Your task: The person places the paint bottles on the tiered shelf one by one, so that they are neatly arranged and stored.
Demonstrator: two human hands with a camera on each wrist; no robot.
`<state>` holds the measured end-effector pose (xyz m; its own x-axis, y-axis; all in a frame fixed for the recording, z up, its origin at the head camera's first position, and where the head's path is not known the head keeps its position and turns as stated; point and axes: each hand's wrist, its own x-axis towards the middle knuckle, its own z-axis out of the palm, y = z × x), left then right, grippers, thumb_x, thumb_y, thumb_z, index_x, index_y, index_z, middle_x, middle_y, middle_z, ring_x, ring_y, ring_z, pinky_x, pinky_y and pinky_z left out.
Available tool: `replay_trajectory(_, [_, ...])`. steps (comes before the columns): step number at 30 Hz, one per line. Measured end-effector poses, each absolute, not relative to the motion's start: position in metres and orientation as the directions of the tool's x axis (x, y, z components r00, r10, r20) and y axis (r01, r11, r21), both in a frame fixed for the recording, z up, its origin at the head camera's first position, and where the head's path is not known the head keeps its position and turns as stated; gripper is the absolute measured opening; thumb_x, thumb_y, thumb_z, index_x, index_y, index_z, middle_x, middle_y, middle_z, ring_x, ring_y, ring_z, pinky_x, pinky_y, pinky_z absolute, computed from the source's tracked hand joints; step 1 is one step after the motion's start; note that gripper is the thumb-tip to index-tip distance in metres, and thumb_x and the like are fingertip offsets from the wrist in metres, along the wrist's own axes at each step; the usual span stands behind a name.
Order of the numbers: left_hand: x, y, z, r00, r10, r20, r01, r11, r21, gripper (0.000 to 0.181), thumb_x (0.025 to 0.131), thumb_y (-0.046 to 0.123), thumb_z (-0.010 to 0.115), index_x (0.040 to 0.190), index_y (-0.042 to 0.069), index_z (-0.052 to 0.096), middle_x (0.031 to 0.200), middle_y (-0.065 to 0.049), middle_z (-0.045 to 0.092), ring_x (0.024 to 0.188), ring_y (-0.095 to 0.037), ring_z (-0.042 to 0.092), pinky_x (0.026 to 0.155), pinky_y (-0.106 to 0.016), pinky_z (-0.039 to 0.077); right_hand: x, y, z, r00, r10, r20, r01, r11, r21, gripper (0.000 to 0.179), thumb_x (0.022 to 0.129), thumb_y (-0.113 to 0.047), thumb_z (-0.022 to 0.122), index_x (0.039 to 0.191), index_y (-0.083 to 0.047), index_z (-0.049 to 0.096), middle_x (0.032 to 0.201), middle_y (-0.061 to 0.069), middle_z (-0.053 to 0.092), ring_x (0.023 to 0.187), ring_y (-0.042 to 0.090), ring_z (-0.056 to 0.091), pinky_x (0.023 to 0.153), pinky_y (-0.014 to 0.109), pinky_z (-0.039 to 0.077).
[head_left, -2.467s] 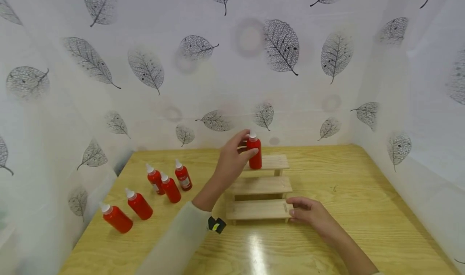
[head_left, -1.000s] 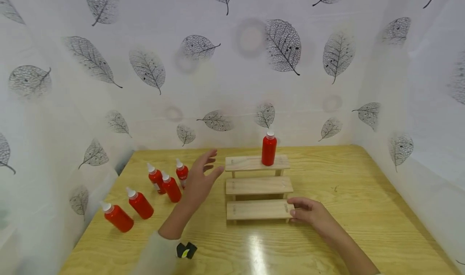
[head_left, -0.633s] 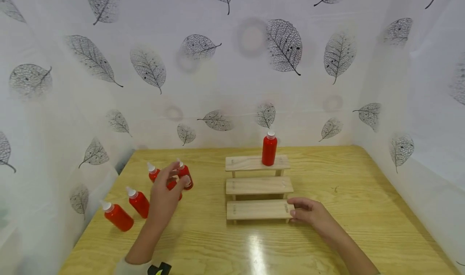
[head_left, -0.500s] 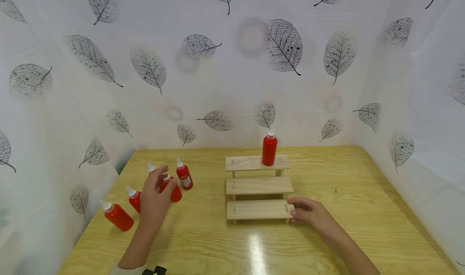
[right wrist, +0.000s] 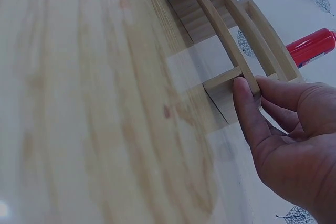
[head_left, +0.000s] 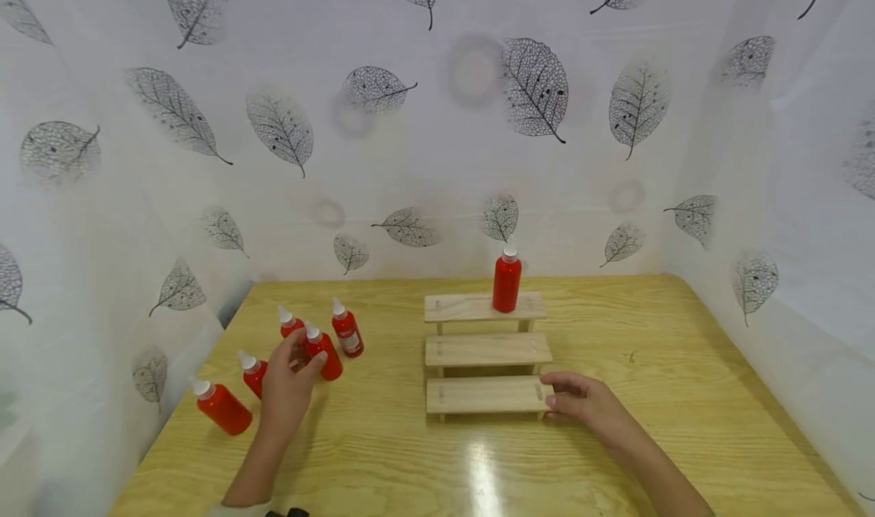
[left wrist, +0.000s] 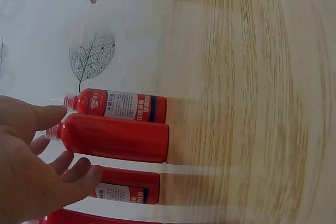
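My left hand (head_left: 289,376) is at a red squeeze bottle (head_left: 324,355) with a white nozzle, thumb on one side and loosely bent fingers on the other. The left wrist view shows that bottle (left wrist: 115,139) upright, with a gap between it and the fingers. Thumb and fingers of my right hand (head_left: 588,403) pinch the right end of the lowest step of a three-step wooden rack (head_left: 488,394); the right wrist view shows the thumb against the front edge (right wrist: 244,80). On the top step stands another red bottle (head_left: 506,283).
More red bottles stand around the left hand: one behind it (head_left: 290,326), a labelled one (head_left: 349,331) to the right, a partly covered one (head_left: 254,373) and one (head_left: 223,408) at the far left. Leaf-patterned curtain (head_left: 437,160) surrounds the wooden table (head_left: 383,456) at the back and sides.
The left hand set a bottle on the top step, let go, and moved left and down to the bottles on the table. The right hand has kept its hold on the rack.
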<state>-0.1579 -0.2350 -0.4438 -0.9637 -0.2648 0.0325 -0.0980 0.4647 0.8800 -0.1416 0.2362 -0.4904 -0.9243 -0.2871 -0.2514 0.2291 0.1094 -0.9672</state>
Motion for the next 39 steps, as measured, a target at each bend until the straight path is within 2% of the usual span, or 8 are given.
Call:
replay_trajectory(11, [-0.166, -0.237, -0.452, -0.966, -0.258, 0.000, -0.112, 0.420, 0.900, 0.060, 0.102, 0.022, 0.061, 0.155, 0.013, 0.035, 0.152, -0.015, 0.045, 0.137, -0.033, 0.043, 0.114, -0.051, 0.042, -0.141, 0.237, -0.493, -0.925, -0.295, -0.241, 0.222, 0.097, -0.970, 0.061, 0.094, -0.019, 0.072, 0.143, 0.007, 0.047, 0.131, 0.019, 0.055, 0.108, 0.022, 0.063, 0.094, 0.034, 0.059])
replay_trajectory(20, [-0.168, -0.237, -0.454, -0.962, -0.269, 0.047, -0.077, 0.434, 0.898, 0.057, 0.101, 0.019, 0.063, 0.153, 0.013, 0.039, 0.149, -0.016, 0.048, 0.136, -0.034, 0.046, 0.114, -0.048, 0.042, -0.140, 0.238, -0.492, -0.924, -0.298, -0.240, 0.218, 0.105, -0.970, 0.062, 0.095, -0.021, 0.071, 0.144, 0.007, 0.046, 0.136, 0.022, 0.051, 0.111, 0.022, 0.063, 0.094, 0.034, 0.059])
replay_trajectory(27, [-0.161, -0.228, -0.444, -0.953, -0.289, 0.096, -0.046, 0.449, 0.892, 0.062, 0.099, 0.029, 0.066, 0.154, 0.020, 0.039, 0.148, -0.011, 0.051, 0.137, -0.030, 0.049, 0.111, -0.044, 0.044, -0.141, 0.238, -0.492, -0.921, -0.305, -0.243, 0.219, 0.112, -0.969, 0.061, 0.095, -0.021, 0.070, 0.144, 0.007, 0.046, 0.136, 0.021, 0.052, 0.111, 0.021, 0.063, 0.093, 0.034, 0.059])
replay_trajectory(30, [-0.158, -0.219, -0.435, -0.953, -0.275, 0.127, -0.005, 0.432, 0.902, 0.062, 0.097, 0.032, 0.068, 0.153, 0.023, 0.041, 0.147, -0.007, 0.054, 0.134, -0.027, 0.053, 0.109, -0.038, 0.046, -0.141, 0.238, -0.492, -0.921, -0.301, -0.246, 0.221, 0.114, -0.969, 0.061, 0.095, -0.020, 0.070, 0.144, 0.007, 0.046, 0.134, 0.020, 0.052, 0.110, 0.021, 0.063, 0.093, 0.033, 0.059])
replay_trajectory(35, [-0.158, -0.202, -0.415, -0.963, -0.207, 0.171, 0.077, 0.399, 0.914, 0.062, 0.096, 0.035, 0.069, 0.151, 0.025, 0.043, 0.144, -0.004, 0.056, 0.128, -0.024, 0.057, 0.096, -0.013, 0.051, -0.142, 0.237, -0.492, -0.926, -0.300, -0.230, 0.206, 0.109, -0.973, 0.060, 0.096, -0.018, 0.070, 0.143, 0.009, 0.046, 0.133, 0.020, 0.053, 0.108, 0.020, 0.064, 0.093, 0.034, 0.059])
replay_trajectory(39, [-0.162, -0.186, -0.400, -0.970, -0.148, 0.192, 0.126, 0.372, 0.920, 0.060, 0.096, 0.034, 0.070, 0.149, 0.026, 0.046, 0.143, -0.002, 0.057, 0.125, -0.023, 0.059, 0.087, -0.010, 0.052, -0.142, 0.237, -0.493, -0.928, -0.306, -0.212, 0.188, 0.107, -0.976, 0.059, 0.096, -0.017, 0.069, 0.143, 0.010, 0.045, 0.138, 0.023, 0.051, 0.110, 0.017, 0.062, 0.093, 0.035, 0.059])
